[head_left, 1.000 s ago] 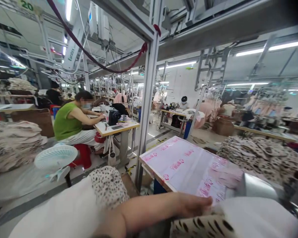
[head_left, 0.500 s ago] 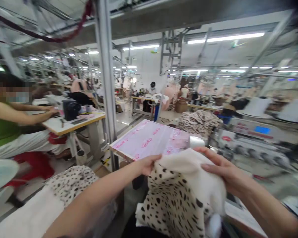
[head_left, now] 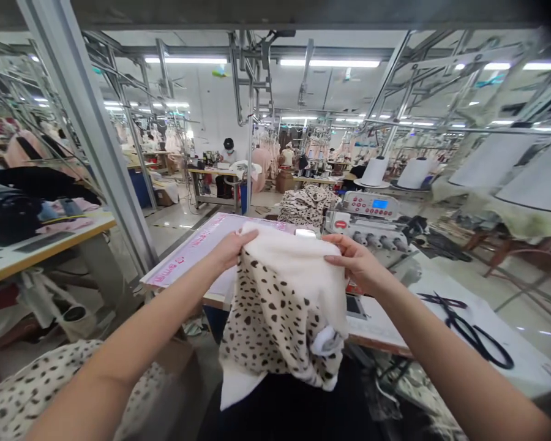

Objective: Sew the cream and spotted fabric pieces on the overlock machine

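Stretched between my two hands hangs a piece of spotted fabric (head_left: pixel 270 306), cream with dark spots on one face and plain white on the other. My left hand (head_left: pixel 234 248) pinches its upper left edge. At the upper right edge, my right hand (head_left: pixel 353 260) grips it between thumb and fingers. The lower part drapes in folds above my dark lap. Just behind the cloth stands a sewing machine (head_left: pixel 365 223) with a small blue display, partly covered by my right hand and the fabric.
A pink-printed board (head_left: pixel 179 260) extends the table on the left. Black scissors (head_left: pixel 472 334) and a smaller cutting tool (head_left: pixel 441 300) lie on the right. More spotted fabric is heaped behind the machine (head_left: pixel 305 205) and at lower left (head_left: pixel 22 380). Thread cones (head_left: pixel 374 171) and a metal post (head_left: pixel 92 135) stand nearby.
My view has swung right, bringing the machine and scissors into clear sight; the co-worker in green has left the frame. Both hands still hold the fabric, now spread more squarely before me.
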`<act>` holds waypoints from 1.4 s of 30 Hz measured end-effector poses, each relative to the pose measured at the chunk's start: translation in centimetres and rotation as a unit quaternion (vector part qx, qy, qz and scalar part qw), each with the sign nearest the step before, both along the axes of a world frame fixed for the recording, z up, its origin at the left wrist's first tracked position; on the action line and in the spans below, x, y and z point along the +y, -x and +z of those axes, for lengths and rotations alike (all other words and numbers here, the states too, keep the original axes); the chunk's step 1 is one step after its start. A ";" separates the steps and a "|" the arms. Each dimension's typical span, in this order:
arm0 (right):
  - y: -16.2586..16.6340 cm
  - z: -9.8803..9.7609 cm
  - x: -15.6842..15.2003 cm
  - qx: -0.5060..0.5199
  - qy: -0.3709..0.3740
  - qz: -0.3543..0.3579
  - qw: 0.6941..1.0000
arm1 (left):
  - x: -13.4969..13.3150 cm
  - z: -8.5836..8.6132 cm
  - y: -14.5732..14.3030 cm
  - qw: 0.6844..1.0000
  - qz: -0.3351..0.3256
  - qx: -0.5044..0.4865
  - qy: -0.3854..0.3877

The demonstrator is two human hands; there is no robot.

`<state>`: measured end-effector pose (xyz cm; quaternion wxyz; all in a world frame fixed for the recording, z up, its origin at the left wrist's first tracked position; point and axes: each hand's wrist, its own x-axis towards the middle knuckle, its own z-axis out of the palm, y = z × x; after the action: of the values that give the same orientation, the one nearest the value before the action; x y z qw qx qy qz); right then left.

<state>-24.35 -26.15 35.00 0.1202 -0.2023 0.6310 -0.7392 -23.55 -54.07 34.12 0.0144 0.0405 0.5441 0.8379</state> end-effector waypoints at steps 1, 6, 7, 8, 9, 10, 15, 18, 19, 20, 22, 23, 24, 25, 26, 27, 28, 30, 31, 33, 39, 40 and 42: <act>-0.1 0.0 0.2 0.002 -0.007 -0.009 1.000 | 0.2 0.8 0.0 1.000 0.008 0.012 0.006; -4.1 0.0 0.9 -0.032 -0.003 0.047 0.998 | 1.1 5.9 0.5 0.976 0.070 0.162 0.128; -5.2 -0.7 0.8 -0.049 0.011 0.065 0.997 | 1.7 6.4 1.2 0.958 0.069 0.199 0.196; -6.1 -1.9 0.5 -0.068 0.025 0.077 0.994 | 2.4 6.5 2.2 0.933 0.054 0.226 0.277; -6.8 -3.5 0.1 -0.088 0.038 0.079 0.992 | 3.4 6.1 3.3 0.903 0.025 0.239 0.357; -7.3 -5.5 -0.3 -0.119 0.043 0.080 0.989 | 4.6 5.3 4.5 0.869 -0.011 0.243 0.431; -8.0 -16.3 -2.2 -0.185 0.088 0.001 0.979 | 9.8 -1.5 8.4 0.774 -0.098 0.243 0.576; -7.9 -18.8 -2.3 -0.191 0.096 -0.023 0.977 | 10.8 -3.3 8.4 0.749 -0.066 0.250 0.611; -7.8 -19.0 -2.2 -0.189 0.093 -0.028 0.977 | 10.9 -3.4 8.1 0.741 -0.046 0.252 0.621; -7.6 -18.9 -2.0 -0.186 0.089 -0.032 0.978 | 11.1 -3.3 7.9 0.735 -0.023 0.257 0.628; -7.3 -18.7 -1.7 -0.177 0.085 -0.031 0.980 | 11.6 -3.1 7.2 0.705 0.019 0.288 0.648; -7.2 -18.6 -1.7 -0.174 0.085 -0.028 0.981 | 12.0 -3.1 6.9 0.679 0.023 0.314 0.663; -7.1 -18.6 -1.7 -0.173 0.085 -0.025 0.981 | 12.4 -3.3 6.6 0.650 0.016 0.341 0.679; -7.0 -18.7 -1.8 -0.172 0.085 -0.025 0.981 | 12.8 -3.5 6.2 0.623 0.003 0.366 0.691; -7.1 -18.8 -1.9 -0.171 0.083 -0.026 0.981 | 13.2 -3.9 5.8 0.605 -0.007 0.386 0.697; -7.2 -19.0 -2.0 -0.173 0.082 -0.028 0.981 | 13.5 -4.4 5.4 0.597 -0.011 0.400 0.695; -7.3 -19.3 -2.1 -0.177 0.081 -0.029 0.980 | 13.6 -4.8 5.0 0.602 -0.009 0.409 0.686; -7.7 -19.8 -2.4 -0.187 0.081 -0.027 0.979 | 13.8 -5.7 4.2 0.611 0.004 0.422 0.670; -7.9 -20.1 -2.4 -0.195 0.082 -0.024 0.977 | 13.8 -6.0 3.9 0.610 0.007 0.427 0.668; -8.0 -20.4 -2.5 -0.204 0.084 -0.016 0.975 | 13.7 -6.4 3.5 0.600 0.007 0.429 0.675; -6.5 -19.9 -1.9 -0.175 0.086 -0.026 0.981 | 14.7 -6.4 4.2 0.599 0.024 0.402 0.692; -6.2 -19.7 -1.6 -0.167 0.086 -0.029 0.982 | 15.0 -6.4 4.5 0.603 0.028 0.395 0.693; -5.9 -19.5 -1.1 -0.147 0.077 -0.027 0.986 | 15.4 -6.2 5.1 0.607 0.038 0.383 0.695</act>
<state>-18.46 -27.30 15.54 0.1755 -0.0834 0.5532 -0.8101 -28.61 -38.72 27.93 -0.2033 0.3150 0.9198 0.1160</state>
